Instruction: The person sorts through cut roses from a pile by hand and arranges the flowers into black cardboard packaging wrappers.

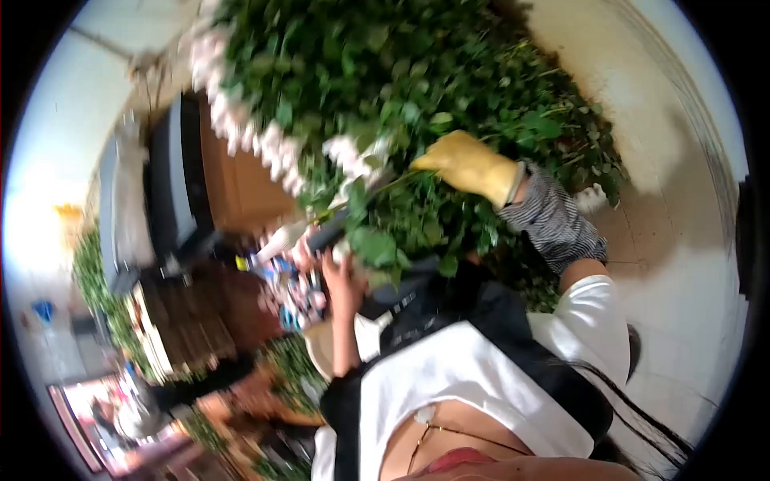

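Observation:
My right hand (469,164), in a yellow glove with a striped sleeve, is closed on a leafy green stem (395,183). That stem runs down and left toward a pale rose head (281,240). Bare and blurred, my left hand (343,282) is at the lower left of the stem with curled fingers, beside a dark grey rounded object (327,231). What those fingers hold is not clear. Green leaves (377,247) partly cover the space between the hands. Another pale rose cluster (345,154) lies above them.
A large heap of leafy stems (385,72) fills the top, with pale rose heads (233,120) along its left edge. Dark bins (172,180), stacked cardboard (188,321) and a blurred person (140,413) are at left. Pale floor (682,272) shows at right.

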